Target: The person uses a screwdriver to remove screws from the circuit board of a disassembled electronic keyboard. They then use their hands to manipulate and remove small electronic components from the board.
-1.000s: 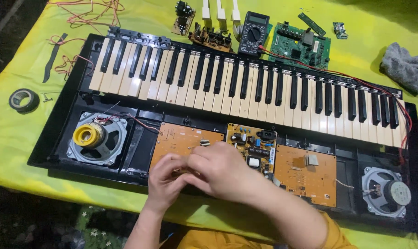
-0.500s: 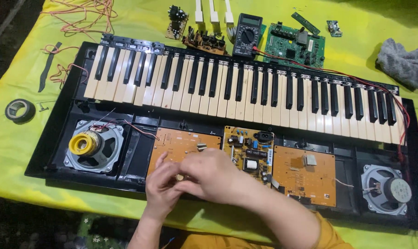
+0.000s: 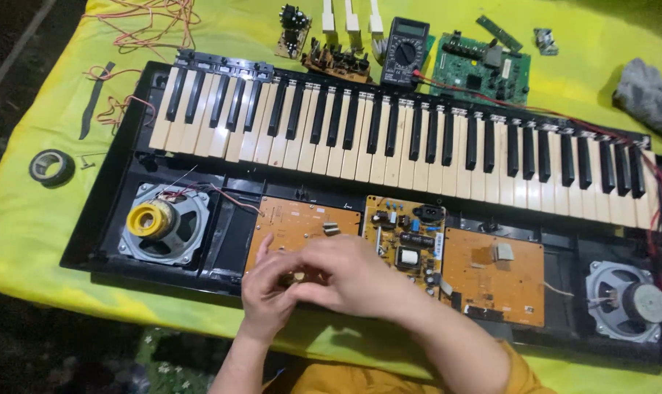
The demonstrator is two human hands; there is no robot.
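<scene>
Yellow cloth (image 3: 24, 233) is covering the bench, opened keyboard (image 3: 389, 138) lying across it. Both hands are working over the left orange board (image 3: 302, 222) at the case's near edge: left hand (image 3: 267, 292) and right hand (image 3: 345, 276) are pinching something small, too hidden to identify. Judging it mid-fiddle on that board; next move is calling for fine fingertip control, clear of the middle board (image 3: 404, 237).

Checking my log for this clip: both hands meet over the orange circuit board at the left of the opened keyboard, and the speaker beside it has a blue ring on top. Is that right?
Not quite. In the head view the ring on the left speaker is yellow, not blue. The rest holds: the left hand and right hand meet over the orange circuit board at the left of the opened keyboard.
</scene>
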